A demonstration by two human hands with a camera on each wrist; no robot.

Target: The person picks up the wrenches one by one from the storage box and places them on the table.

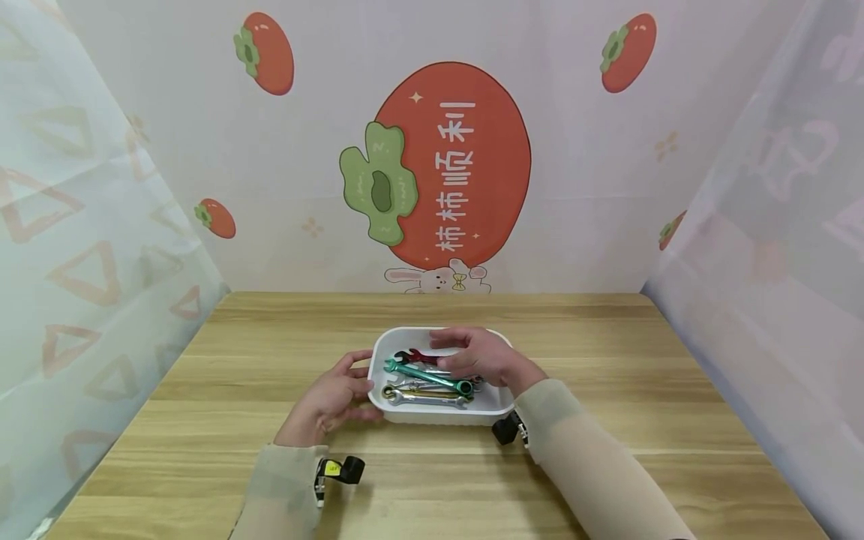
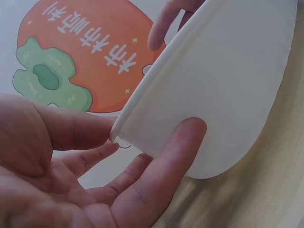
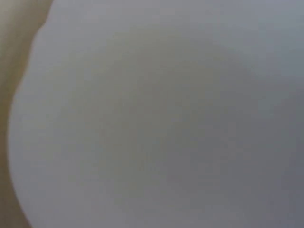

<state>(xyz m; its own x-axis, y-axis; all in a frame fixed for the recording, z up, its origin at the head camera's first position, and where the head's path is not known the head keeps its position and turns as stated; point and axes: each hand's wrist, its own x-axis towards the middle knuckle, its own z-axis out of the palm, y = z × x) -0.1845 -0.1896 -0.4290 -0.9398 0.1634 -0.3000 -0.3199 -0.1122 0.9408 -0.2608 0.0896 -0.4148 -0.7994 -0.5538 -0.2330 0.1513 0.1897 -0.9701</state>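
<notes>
Wrenches (image 1: 435,379) lie crossed in 1 white box (image 1: 439,418) on the table (image 1: 607,360), at 12 o'clock from me. My left hand (image 1: 334,394) rests at its 9 o'clock end, fingers fairly straight and spread against wall and rim. My right hand (image 1: 482,358) is over the box toward 2 o'clock, fingers loosely bent with a gap to the thumb; whether they touch a wrench, I cannot tell. I judge each wrench stiff, dense for its size and slick where polished, so I'd pinch it mid-shank; the box seems light, best steadied by its rim. I count 1 green wrench (image 1: 420,372), 1 red wrench (image 1: 420,358) at 11 o'clock, 1 dark wrench end (image 1: 402,356) at 10, 1 gold wrench (image 1: 432,393) and 1 silver wrench (image 1: 425,400) near 7; more silver overlaps beneath, total unclear.
</notes>
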